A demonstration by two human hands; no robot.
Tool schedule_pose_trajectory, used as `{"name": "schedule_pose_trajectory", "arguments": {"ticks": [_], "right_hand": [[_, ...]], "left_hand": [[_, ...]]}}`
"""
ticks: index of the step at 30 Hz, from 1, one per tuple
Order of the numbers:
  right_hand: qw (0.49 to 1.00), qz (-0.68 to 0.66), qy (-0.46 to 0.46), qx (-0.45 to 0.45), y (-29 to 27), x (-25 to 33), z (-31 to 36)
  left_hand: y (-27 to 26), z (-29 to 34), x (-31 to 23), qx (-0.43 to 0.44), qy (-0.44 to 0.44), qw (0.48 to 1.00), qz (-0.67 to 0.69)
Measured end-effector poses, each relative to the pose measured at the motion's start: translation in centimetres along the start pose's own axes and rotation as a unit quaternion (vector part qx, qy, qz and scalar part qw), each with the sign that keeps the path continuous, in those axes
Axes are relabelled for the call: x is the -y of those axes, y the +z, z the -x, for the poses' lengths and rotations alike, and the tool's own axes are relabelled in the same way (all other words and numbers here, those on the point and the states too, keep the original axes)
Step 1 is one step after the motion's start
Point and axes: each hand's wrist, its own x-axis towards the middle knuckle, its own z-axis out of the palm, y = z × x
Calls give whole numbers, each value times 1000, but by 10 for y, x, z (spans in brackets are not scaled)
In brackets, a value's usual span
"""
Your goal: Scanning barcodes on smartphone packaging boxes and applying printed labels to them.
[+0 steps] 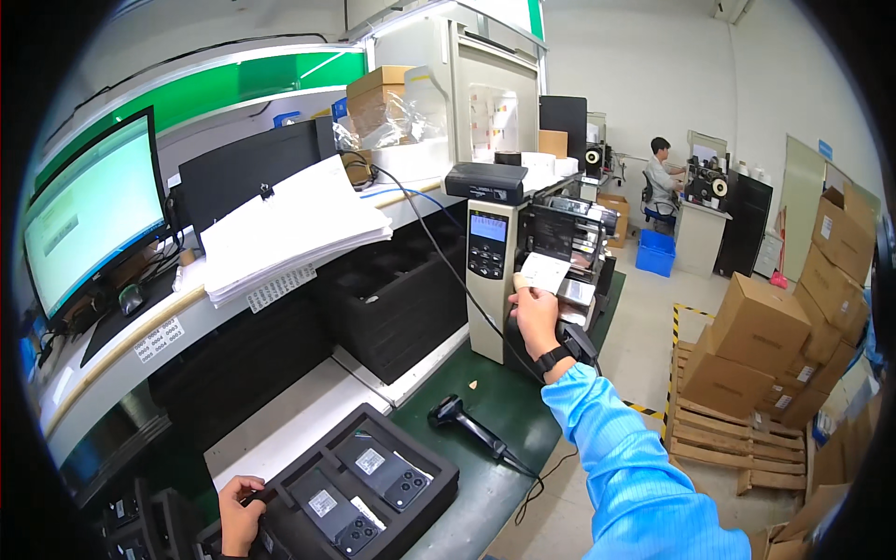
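Note:
My right hand [535, 320] reaches to the label printer [485, 303] and pinches a white label [546, 272] at the printer's front opening. The printer's side stands open, baring its rollers, and its small screen is lit. At the lower left, my left hand [240, 516] is closed with curled fingers at the left edge of a black foam tray [442, 487]. Two dark smartphones [385, 474] [329, 511] lie in the tray's slots, camera ends toward me, each with a white sticker. A black barcode scanner [464, 423] rests on the green bench beyond the tray.
A thick paper stack [294, 229] overhangs the shelf beside a monitor [93, 210]. Black foam blocks [401, 313] stand below it. A cable hangs before the printer. Cartons [761, 322] on a pallet [728, 439] stand at right. A seated person [661, 177] works farther back.

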Motion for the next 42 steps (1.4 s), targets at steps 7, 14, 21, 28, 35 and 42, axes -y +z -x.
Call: {"name": "schedule_pose_trajectory", "arguments": {"ticks": [7,14,21,28,35,42], "right_hand": [[950,243,-129,-150,-9,-10,-44],[967,-58,218,120,-32,19,144],[737,104,157,649,62,98,286],[567,217,12,795,116,127,365],[756,191,-29,625,81,98,326],[916,57,111,381,28,70,283]], "left_hand": [[-8,-1,-3,27,-20,999,32],[-13,-5,10,70,38,997,-8],[-11,-2,8,63,-7,992,107],[0,4,3,20,48,998,-19],[18,17,-11,29,73,931,-357],[22,17,-26,-61,192,943,-266]]}}
